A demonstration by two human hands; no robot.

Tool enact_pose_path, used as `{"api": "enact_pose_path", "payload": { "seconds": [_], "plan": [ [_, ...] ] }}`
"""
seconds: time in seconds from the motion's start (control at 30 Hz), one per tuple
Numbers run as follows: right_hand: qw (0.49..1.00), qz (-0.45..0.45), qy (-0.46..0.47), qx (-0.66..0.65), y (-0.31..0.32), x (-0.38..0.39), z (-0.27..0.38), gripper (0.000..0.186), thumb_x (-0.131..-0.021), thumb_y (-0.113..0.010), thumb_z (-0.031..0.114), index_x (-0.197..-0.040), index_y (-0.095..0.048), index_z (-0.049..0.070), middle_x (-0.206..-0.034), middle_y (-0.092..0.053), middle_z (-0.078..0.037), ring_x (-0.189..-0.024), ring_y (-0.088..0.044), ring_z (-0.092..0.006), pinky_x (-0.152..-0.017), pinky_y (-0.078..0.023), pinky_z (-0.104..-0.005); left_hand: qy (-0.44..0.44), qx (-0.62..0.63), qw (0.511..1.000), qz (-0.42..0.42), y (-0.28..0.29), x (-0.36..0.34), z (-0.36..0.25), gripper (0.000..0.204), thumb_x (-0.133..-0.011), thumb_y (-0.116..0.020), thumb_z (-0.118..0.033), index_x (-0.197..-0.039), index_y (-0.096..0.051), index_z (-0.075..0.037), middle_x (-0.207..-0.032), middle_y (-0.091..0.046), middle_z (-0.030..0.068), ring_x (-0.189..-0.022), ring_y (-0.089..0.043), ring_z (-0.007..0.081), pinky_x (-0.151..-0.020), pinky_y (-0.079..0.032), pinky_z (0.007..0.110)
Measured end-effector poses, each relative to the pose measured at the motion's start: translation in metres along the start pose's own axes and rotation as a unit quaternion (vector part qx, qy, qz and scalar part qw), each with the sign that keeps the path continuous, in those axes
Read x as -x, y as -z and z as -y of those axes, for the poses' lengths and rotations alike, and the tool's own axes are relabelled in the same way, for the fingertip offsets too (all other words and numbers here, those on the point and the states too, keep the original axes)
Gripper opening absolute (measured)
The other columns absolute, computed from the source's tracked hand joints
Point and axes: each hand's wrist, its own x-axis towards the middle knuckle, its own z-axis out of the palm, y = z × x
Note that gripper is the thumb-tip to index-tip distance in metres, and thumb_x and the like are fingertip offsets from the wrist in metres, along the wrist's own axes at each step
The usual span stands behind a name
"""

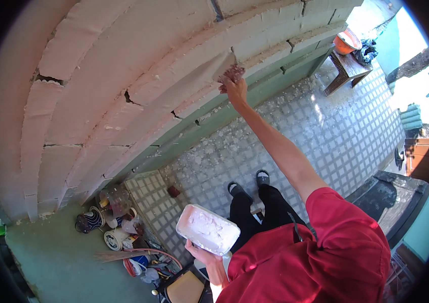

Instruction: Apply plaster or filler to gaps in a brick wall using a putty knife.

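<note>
My left hand [205, 255] supports a white rectangular tub [180, 233] from below and at its left side. A pale, whitish-pink paste [208, 226] with an uneven surface fills much of it. My right arm is stretched out to the wall, and the fingers of my right hand [236, 91] are closed round a crumpled, mottled reddish-brown wad [233, 73]. I cannot tell whether the wad is cloth or sponge. It is at the surface of the block wall [174, 65], which has rough joints, raised courses and several dark gaps between blocks.
A wooden stool [343, 70] with an orange basin [346, 41] stands at the far right. Clutter of jars, a striped cup [89, 220] and brushes lies at lower left. A reddish piece [173, 191] lies on the tiled floor [209, 161], left of my feet.
</note>
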Motion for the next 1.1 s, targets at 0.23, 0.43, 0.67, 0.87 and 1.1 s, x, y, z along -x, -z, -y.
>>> {"api": "enact_pose_path", "payload": {
  "seconds": [0.23, 0.43, 0.67, 0.87, 1.1],
  "plan": [
    [0.991, 0.005, 0.015, 0.13, -0.017, -0.019, 0.0, 0.015, -0.085, -0.058, 0.015, -0.085, -0.065, 0.001, -0.074, -0.066, -0.007, -0.056, -0.062, -0.015, -0.05, -0.05, -0.0287, 0.019, -0.008, 1.0, -0.019, 0.013, -0.006, 0.004, 0.062, -0.087, -0.037, -0.047, -0.135, -0.044, -0.009, -0.133, -0.052, 0.0078, -0.121, -0.051, 0.0307, -0.102, -0.04, 0.045],
    [0.997, 0.03, -0.072, -0.017, 0.051, 0.008, 0.001, 0.02, -0.091, -0.063, 0.029, -0.098, -0.064, 0.011, -0.084, -0.066, -0.001, -0.06, -0.058, -0.0097, -0.05, -0.045, -0.0247, 0.004, 0.045, 0.999, 0.021, 0.018, -0.028, -0.007, 0.064, -0.087, -0.038, -0.047, -0.139, -0.041, -0.009, -0.135, -0.051, 0.0087, -0.12, -0.053, 0.0318, -0.101, -0.043, 0.047],
    [0.993, 0.064, 0.011, -0.1, 0.015, 0.006, -0.018, 0.02, -0.089, -0.068, 0.022, -0.098, -0.064, 0.005, -0.076, -0.062, -0.001, -0.056, -0.052, -0.0082, -0.048, -0.041, -0.0242, -0.026, 0.042, 0.998, -0.043, 0.024, -0.032, -0.003, 0.062, -0.087, -0.038, -0.046, -0.136, -0.045, -0.009, -0.132, -0.053, 0.009, -0.117, -0.055, 0.0321, -0.099, -0.045, 0.048],
    [0.997, -0.072, 0.006, -0.021, -0.013, -0.017, -0.06, 0.018, -0.084, -0.07, 0.013, -0.094, -0.065, -0.001, -0.08, -0.068, -0.008, -0.054, -0.062, -0.0159, -0.047, -0.051, -0.0267, -0.029, 0.01, 0.986, -0.161, 0.009, -0.009, 0.049, 0.064, -0.086, -0.04, -0.049, -0.136, -0.044, -0.01, -0.133, -0.052, 0.0074, -0.119, -0.053, 0.0315, -0.097, -0.046, 0.047],
    [0.986, -0.124, -0.111, -0.025, 0.003, 0.008, -0.069, 0.021, -0.082, -0.07, 0.011, -0.094, -0.065, -0.005, -0.078, -0.068, -0.012, -0.053, -0.063, -0.0178, -0.045, -0.052, -0.0288, -0.028, 0.027, 0.99, -0.137, 0.005, 0.014, 0.08, 0.065, -0.087, -0.039, -0.049, -0.139, -0.041, -0.009, -0.134, -0.052, 0.0091, -0.119, -0.054, 0.032, -0.099, -0.045, 0.047]
  ]
}}
